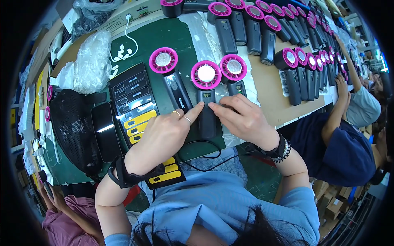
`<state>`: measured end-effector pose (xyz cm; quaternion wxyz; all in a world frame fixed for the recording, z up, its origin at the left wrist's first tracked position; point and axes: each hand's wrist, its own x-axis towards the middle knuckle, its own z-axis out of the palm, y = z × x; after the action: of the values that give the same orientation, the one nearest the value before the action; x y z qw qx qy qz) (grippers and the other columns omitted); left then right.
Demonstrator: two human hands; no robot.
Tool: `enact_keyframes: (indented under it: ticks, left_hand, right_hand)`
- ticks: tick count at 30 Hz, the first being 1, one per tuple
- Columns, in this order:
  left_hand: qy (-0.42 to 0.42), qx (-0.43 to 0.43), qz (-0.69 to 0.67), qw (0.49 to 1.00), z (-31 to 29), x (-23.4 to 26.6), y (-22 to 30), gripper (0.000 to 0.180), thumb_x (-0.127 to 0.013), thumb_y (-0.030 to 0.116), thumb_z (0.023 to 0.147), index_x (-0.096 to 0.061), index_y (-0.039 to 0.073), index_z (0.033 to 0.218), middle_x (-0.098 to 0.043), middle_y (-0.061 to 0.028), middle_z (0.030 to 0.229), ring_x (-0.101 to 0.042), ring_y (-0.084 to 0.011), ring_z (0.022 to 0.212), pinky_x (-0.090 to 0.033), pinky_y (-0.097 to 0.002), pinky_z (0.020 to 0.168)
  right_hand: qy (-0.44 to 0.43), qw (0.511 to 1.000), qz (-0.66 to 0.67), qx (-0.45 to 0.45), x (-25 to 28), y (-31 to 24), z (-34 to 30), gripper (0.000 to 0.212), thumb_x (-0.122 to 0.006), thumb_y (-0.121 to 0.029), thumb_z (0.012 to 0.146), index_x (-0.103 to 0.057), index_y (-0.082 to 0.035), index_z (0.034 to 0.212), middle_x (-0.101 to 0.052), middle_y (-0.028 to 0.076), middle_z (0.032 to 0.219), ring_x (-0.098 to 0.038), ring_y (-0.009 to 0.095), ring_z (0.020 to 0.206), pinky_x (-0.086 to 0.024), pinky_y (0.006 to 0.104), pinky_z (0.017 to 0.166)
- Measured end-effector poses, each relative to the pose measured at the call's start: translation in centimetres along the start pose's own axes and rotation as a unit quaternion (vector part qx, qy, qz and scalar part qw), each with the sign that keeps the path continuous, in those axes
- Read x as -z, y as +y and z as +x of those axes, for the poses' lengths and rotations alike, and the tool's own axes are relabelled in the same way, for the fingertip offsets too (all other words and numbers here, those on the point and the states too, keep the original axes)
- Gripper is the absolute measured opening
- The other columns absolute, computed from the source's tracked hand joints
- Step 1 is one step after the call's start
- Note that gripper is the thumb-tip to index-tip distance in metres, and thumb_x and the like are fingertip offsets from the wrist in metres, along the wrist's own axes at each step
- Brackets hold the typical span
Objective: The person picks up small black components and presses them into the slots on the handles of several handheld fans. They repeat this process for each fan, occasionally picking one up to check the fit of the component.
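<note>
The tabletop (154,35) appears smooth with low sheen. Near its front edge, the handheld fan (207,125) has a smooth, matt plastic body; its ring (194,75) is glossy plastic, its central disc (206,74) shiny and metal-like. Toward the left edge: crinkled, clear plastic bag (92,61); mesh-cloth case (74,131); glossy, glass-like phone (107,135). Toward the right edge: matt cardboard (275,98).

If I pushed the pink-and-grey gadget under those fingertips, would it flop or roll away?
The gadget probably wouldn't flop: its dark handle looks like one straight, hard piece. It likely wouldn't roll far, because the handle looks flat-sided. It might feel heavier at the top, since the round pink-rimmed head is wider than the handle.
</note>
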<state>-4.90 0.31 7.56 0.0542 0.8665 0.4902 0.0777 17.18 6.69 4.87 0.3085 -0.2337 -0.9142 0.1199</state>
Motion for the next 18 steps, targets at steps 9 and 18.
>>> enact_keyframes:
  ticks: [9, 18]
  left_hand:
    - [-0.005, 0.195, -0.848, 0.493, 2.0, -0.2, 1.8, 0.032, -0.037, 0.019, 0.1, -0.051, 0.0, 0.121, -0.041, 0.0019, 0.062, -0.034, -0.005, 0.049, -0.026, -0.0187, 0.044]
    - [0.036, 0.188, -0.852, 0.487, 3.1, -0.3, 3.7, 0.044, -0.03, 0.031, 0.102, -0.047, 0.0, 0.128, -0.041, 0.002, 0.066, -0.032, -0.0034, 0.054, -0.025, -0.017, 0.045]
  right_hand:
    - [0.065, 0.948, 0.28, -0.134, 1.4, -3.8, 0.5, 0.035, -0.072, -0.001, 0.071, -0.065, -0.001, 0.106, -0.059, 0.006, 0.082, -0.056, 0.013, 0.067, -0.045, 0.0238, 0.057]
    - [0.045, 0.95, 0.232, -0.206, 1.9, -5.0, 1.3, 0.033, -0.075, -0.007, 0.072, -0.066, -0.002, 0.104, -0.057, 0.005, 0.078, -0.051, 0.008, 0.057, -0.045, 0.0222, 0.052]
